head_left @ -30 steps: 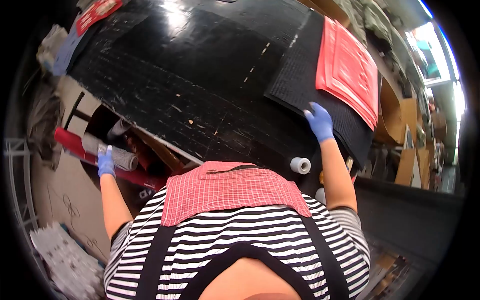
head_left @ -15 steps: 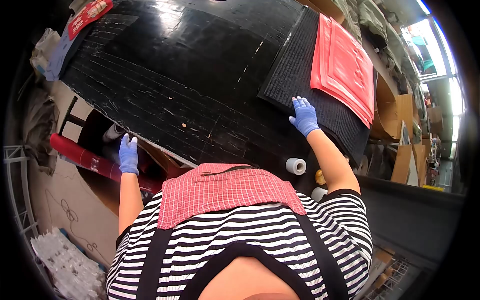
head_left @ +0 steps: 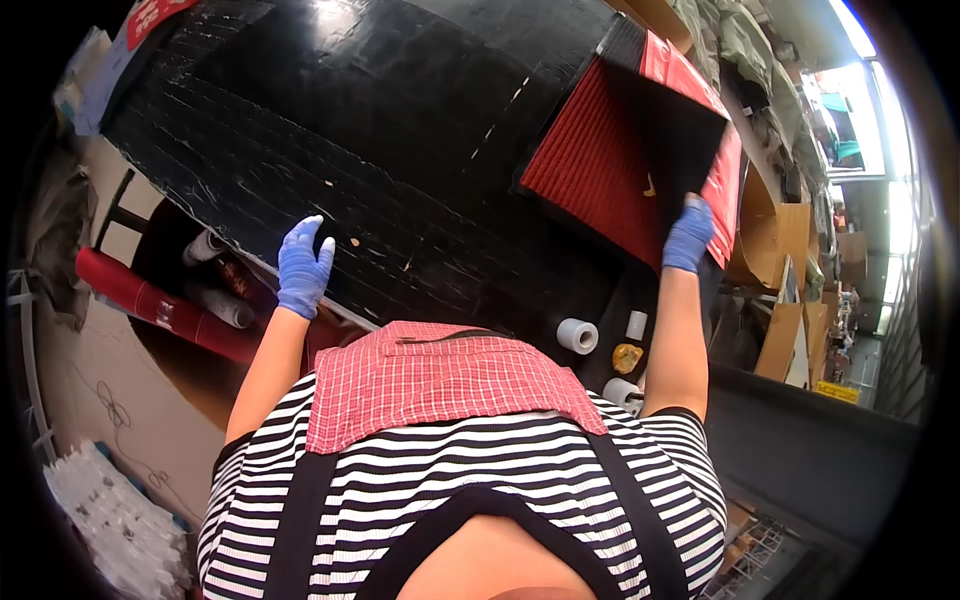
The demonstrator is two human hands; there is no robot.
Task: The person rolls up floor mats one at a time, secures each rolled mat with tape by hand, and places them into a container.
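Note:
My right hand (head_left: pixel 689 238), in a blue glove with bare fingertips, grips the edge of a black mat (head_left: pixel 665 125). That mat is lifted and folded back toward the right, its smooth dark underside showing. Beneath it a red ribbed mat (head_left: pixel 580 150) lies on the table. Shiny red sheets (head_left: pixel 722 180) are partly covered by the raised mat. My left hand (head_left: pixel 304 268), gloved the same way, is open with fingers apart and holds nothing. It hovers over the near left edge of the black table (head_left: pixel 400 150).
Near my right forearm are a white roll (head_left: pixel 577 336), a smaller white roll (head_left: pixel 636 324) and a yellowish lump (head_left: pixel 627 358). A red roll (head_left: pixel 150 305) leans below the table at left. Cardboard (head_left: pixel 785 335) stands to the right.
My right hand has moved right and taken hold of the black mat, raising it off the red ribbed mat. My left hand has moved right and up, over the table edge.

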